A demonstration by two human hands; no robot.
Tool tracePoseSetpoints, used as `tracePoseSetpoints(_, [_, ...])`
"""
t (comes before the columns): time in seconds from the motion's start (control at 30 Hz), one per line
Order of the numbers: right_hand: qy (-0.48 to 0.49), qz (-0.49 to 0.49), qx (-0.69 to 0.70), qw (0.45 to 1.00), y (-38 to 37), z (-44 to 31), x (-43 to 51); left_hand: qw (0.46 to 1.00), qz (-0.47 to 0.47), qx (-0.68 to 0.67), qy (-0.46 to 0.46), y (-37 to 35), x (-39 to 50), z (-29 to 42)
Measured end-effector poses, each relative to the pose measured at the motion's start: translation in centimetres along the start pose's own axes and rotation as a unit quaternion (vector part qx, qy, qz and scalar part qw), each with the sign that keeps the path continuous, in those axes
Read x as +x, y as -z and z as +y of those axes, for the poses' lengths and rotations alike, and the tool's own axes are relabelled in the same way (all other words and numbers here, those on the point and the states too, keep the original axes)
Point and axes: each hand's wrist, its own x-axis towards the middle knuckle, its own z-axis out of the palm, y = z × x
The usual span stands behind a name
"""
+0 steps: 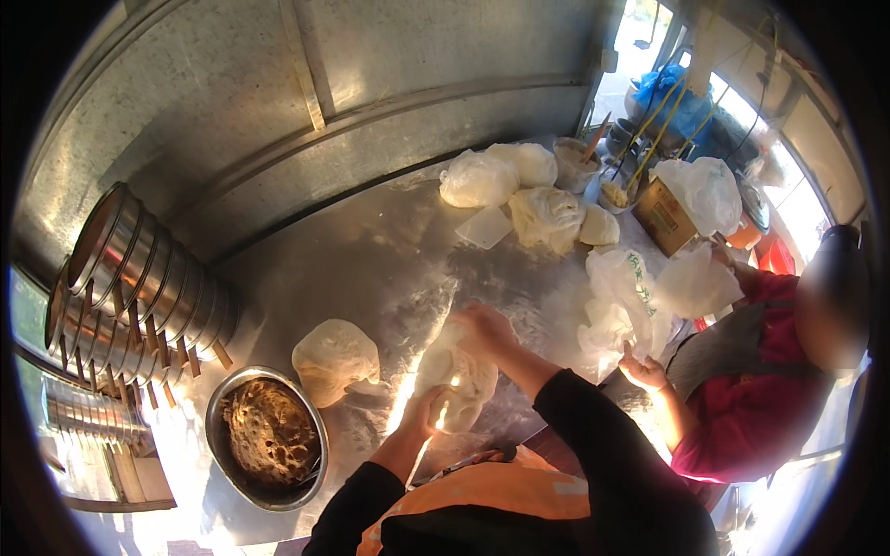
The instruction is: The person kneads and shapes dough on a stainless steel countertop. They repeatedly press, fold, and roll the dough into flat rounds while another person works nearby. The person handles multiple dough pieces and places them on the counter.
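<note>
A long lump of pale dough point(459, 389) lies on the metal worktable point(334, 257) in front of my body, partly crossed by a strip of sunlight. At its near left side, my left hand point(423, 411) grips the dough with the thumb along its edge. My right hand point(487, 332) holds the far end, fingers curled over it and hidden beneath. Another rounded dough lump point(337, 361) sits to the left, apart from both hands. Beside that stands an oval metal basin point(321, 452) containing a brown, crumbly or paste-like mass point(268, 431).
Stacked metal steamers with wooden handles point(156, 271) stand at left. Bagged dough lumps point(480, 179), a white scraper-like sheet point(484, 227), a tub point(576, 167) and a cardboard box point(664, 217) line the far right. A co-worker point(751, 375) at right handles plastic bags point(622, 299).
</note>
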Motion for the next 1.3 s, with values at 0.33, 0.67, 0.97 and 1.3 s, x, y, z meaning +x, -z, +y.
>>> tracePoseSetpoints(0.33, [0.028, -0.149, 0.122, 0.981, -4.1, -4.3, -11.0, 0.889, 0.191, 0.338, -0.242, 0.8, -2.4, 0.7])
tracePoseSetpoints(0.67, [-0.069, 0.036, 0.072, 0.994, -2.1, -0.3, -7.6, 0.584, 0.124, 0.701, -0.39, -3.7, 2.4, 0.2])
tracePoseSetpoints(0.97, [-0.051, 0.014, 0.048, 0.997, -7.3, 1.5, -4.5, 0.541, 0.228, 0.672, -0.452, -1.0, 6.4, -0.2])
tracePoseSetpoints(1.3, [-0.198, -0.175, -0.022, 0.964, -9.1, 6.7, 5.2, 0.572, 0.36, 0.67, -0.307, -4.3, 12.3, 4.1])
